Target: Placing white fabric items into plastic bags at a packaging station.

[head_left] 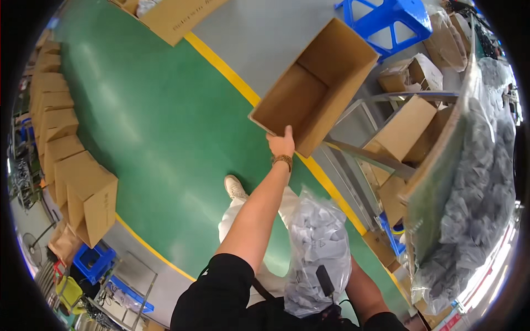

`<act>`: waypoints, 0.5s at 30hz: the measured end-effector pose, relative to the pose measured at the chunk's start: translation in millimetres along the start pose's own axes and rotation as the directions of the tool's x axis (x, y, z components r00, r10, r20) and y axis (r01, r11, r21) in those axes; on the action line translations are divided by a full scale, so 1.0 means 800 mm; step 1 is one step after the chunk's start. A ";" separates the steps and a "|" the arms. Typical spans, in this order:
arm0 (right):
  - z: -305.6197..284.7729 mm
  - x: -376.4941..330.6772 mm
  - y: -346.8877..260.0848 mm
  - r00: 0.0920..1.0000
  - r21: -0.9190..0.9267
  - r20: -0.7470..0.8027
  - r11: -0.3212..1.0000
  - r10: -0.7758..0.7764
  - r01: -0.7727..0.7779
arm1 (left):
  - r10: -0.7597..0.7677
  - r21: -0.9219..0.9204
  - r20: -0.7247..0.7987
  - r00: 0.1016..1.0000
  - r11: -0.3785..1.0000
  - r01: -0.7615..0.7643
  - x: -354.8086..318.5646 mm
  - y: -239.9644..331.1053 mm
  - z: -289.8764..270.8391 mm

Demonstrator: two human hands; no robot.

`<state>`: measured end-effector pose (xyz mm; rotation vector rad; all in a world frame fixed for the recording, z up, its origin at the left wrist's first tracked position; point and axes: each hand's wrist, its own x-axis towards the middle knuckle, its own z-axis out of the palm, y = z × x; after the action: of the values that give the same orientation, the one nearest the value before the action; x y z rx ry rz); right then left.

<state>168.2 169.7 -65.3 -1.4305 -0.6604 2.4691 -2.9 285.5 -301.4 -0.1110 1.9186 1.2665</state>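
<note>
One near edge of the box is clasped in the left hand, out in front; a firm pinch there should limit swing. The right hand is hidden behind the bag, its grip impossible to tell; best support that bag from below.
</note>
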 end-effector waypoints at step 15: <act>0.057 0.162 -0.020 0.931 0.128 -0.061 0.928 0.359 -0.349 | 0.254 0.799 0.092 0.963 0.559 -0.224 -0.027 0.111 -0.468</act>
<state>62.9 222.8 -137.2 -1.7258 -0.2514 2.6367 -246.8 22.3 -161.3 0.6353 2.4187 0.4131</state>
